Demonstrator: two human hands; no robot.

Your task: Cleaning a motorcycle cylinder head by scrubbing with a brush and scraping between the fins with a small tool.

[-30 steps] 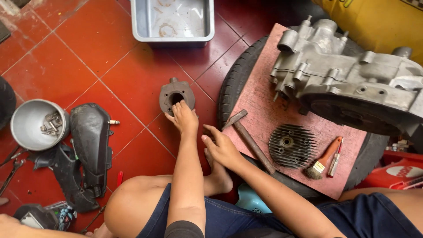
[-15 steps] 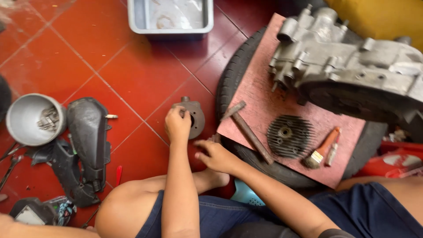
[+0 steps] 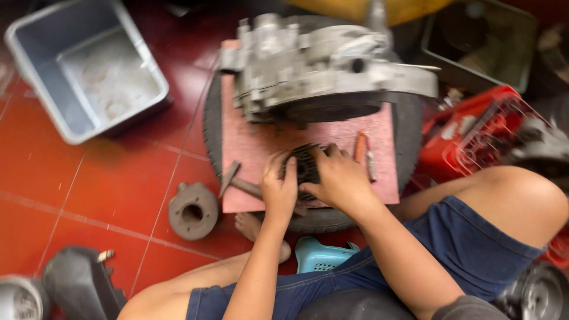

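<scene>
One finned metal disc (image 3: 306, 168) lies on the single pink board (image 3: 255, 142), below one engine block (image 3: 320, 71). Left hand (image 3: 278, 186) and right hand (image 3: 339, 178) grip it, fingers curled around its edges.

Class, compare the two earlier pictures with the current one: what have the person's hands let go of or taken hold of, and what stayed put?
The left hand has let go of the round metal part, which now lies on the red floor. Both hands moved right onto the pink board; left and right hand now grip the finned disc. The hammer, brush and engine casing stayed on the board.
</scene>
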